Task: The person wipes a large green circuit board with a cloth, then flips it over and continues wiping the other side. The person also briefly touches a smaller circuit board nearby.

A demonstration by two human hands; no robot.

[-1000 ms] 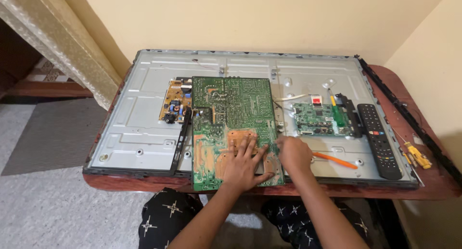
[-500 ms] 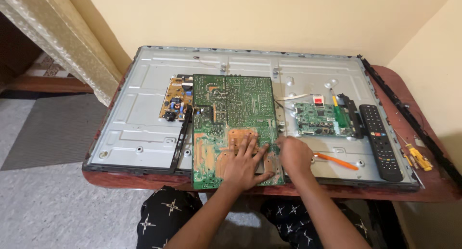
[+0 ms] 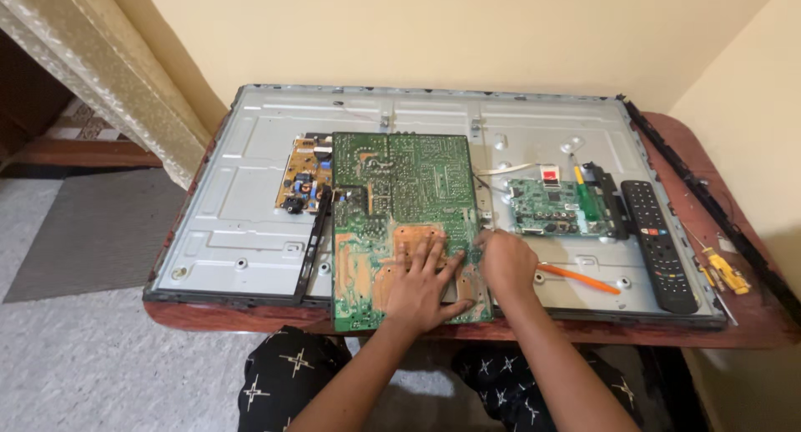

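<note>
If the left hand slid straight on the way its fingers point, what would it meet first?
The left hand points up along the large green circuit board, so it would likely just cross bare board; nothing else shows in that line.

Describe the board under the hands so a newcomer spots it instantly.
On the grey metal TV back panel, look near the middle front edge. The large green circuit board lies solder-side up beneath the left hand, far bigger than the small green board and the yellow board.

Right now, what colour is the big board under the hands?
Green, with pale orange patches, seen in the head view: the big circuit board.
</note>
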